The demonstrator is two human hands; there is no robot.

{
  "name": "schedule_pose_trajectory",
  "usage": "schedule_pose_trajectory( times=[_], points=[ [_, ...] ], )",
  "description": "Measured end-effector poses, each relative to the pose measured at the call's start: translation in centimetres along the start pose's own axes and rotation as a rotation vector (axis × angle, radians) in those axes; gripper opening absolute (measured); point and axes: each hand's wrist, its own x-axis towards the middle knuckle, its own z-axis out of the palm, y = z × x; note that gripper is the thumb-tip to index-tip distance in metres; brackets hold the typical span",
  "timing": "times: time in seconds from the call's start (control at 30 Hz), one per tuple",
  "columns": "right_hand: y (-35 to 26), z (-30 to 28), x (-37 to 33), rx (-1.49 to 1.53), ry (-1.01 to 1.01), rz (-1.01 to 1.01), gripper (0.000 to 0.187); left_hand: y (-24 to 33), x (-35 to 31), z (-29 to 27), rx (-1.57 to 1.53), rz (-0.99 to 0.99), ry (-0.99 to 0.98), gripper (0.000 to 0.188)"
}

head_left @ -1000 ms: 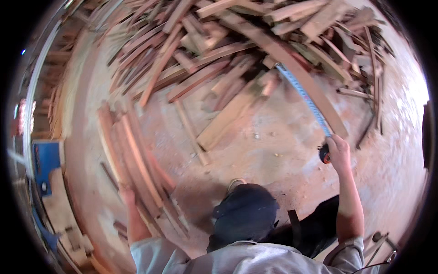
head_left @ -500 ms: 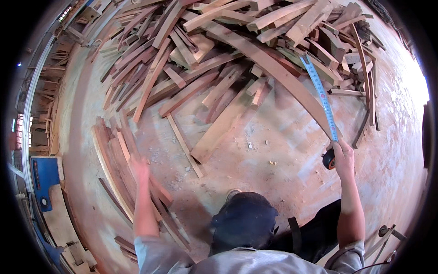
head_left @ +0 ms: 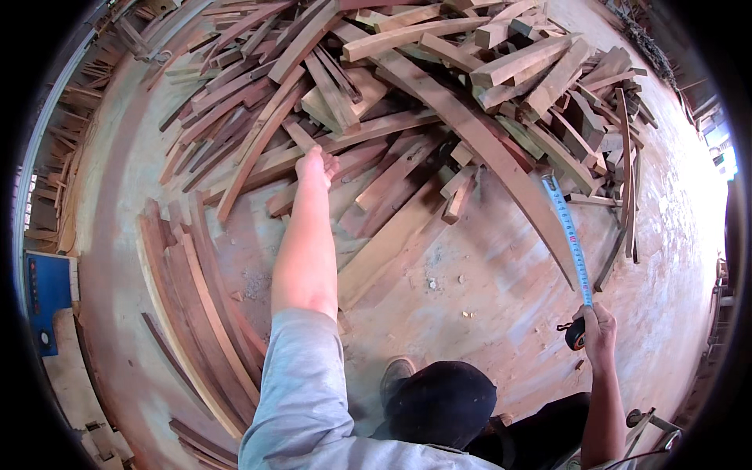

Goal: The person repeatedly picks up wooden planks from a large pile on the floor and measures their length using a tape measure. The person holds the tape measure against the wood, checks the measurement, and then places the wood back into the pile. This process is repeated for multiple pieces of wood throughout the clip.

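Observation:
My right hand (head_left: 600,327) is closed around a black and orange tape measure (head_left: 576,335). Its pale blue blade (head_left: 570,235) sticks out straight ahead, beside the near end of a long curved board (head_left: 486,149). Stretched far forward, my left hand (head_left: 316,168) has its fingers curled at the near end of a short wooden piece (head_left: 298,135), by the front of the lumber pile. The hand hides that end of the piece.
A large heap of mixed wooden offcuts (head_left: 540,70) spreads across the far floor. Several long boards (head_left: 184,290) lie together at left. A blue panel (head_left: 51,294) stands at the far left, and a metal frame (head_left: 654,427) is at lower right.
My left hand has moved from above the left boards forward and right to the short wooden piece. My right hand and the tape measure sit lower in the view, and the view has shifted.

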Motion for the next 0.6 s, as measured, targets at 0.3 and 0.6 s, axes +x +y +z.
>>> schedule_pose_trajectory(
  times=[0.3,0.6],
  points=[
    [-4.2,1.4,2.3,-0.094,-0.181,-0.058,0.022,-14.3,-22.9,-9.7,-0.152,-0.201,-0.269,0.032],
    [-1.2,4.3,2.0,0.172,-0.483,-0.004,0.025,-20.5,-33.0,-13.4,0.028,0.011,-0.430,0.037]
  ],
)
